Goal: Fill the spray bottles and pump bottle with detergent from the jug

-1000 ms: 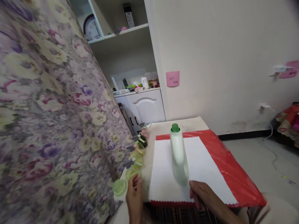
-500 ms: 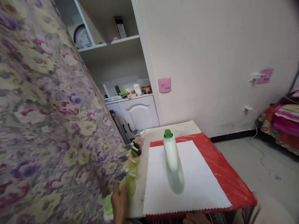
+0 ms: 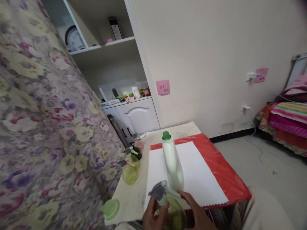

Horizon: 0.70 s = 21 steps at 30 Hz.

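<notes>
A clear yellow-green spray bottle (image 3: 174, 214) with a grey spray head is at the near edge of the table, in front of me. The fingers of my left hand (image 3: 154, 215) close around its neck, under the spray head. From the other side my right hand (image 3: 198, 212) grips it, one fingertip by the pale nozzle and the rest along the body. Just behind it stands a tall pale-green bottle (image 3: 173, 163), uncapped, with a green piece in its mouth. The lower part of the spray bottle is cut off by the frame.
More spray bottles (image 3: 129, 174) line the table's left side, by a flowered curtain (image 3: 59, 127). A light-green round container (image 3: 110, 210) sits at the near left corner. White paper (image 3: 192, 169) and red plastic sheet (image 3: 223, 169) cover the table. White shelves (image 3: 107, 44) stand behind.
My left hand has brought the spray bottle from the left row to the table's near edge, in front of the tall bottle. My right hand has come up and taken hold of it too.
</notes>
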Tool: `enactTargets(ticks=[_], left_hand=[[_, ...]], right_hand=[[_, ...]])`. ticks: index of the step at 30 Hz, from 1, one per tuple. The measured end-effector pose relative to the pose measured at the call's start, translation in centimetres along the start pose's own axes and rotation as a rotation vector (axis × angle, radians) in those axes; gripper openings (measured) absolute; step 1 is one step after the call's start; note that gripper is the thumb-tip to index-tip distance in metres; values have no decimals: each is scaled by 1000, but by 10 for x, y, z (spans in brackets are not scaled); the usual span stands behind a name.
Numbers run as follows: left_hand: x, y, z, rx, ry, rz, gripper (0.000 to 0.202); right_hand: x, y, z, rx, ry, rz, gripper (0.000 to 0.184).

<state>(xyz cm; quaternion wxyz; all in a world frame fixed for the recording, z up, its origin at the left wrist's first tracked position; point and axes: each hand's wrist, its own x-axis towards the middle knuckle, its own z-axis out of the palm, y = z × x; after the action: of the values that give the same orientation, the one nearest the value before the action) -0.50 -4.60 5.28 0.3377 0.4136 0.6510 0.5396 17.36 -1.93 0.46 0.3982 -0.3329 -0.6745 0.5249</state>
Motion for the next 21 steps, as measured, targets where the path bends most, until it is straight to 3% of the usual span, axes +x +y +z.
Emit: enactTargets(ticks=[2,5,10,12,17,21], left_hand=[[-14,4,24,-115,-80,-11,50],[-23,10,39,-208,-134,-17,48],[-29,22,35,-438,-395,-156,57],[-30,24,32,-496,-448,-185,57],[-32,17,33,-556,-479,-263,48],[-34,5,41,-521,-369,-266,50]], right_hand=[[-4,0,1,86,-30,3,108],[-12,-2,2,278,-47,25,106],[-19,-22,-4,623,-158,23,98],[-20,-31,-9,710,-227,22,94],[-24,-31,-20,674,-282,46,93],[-28,-26,-22,619,-200,31,96]])
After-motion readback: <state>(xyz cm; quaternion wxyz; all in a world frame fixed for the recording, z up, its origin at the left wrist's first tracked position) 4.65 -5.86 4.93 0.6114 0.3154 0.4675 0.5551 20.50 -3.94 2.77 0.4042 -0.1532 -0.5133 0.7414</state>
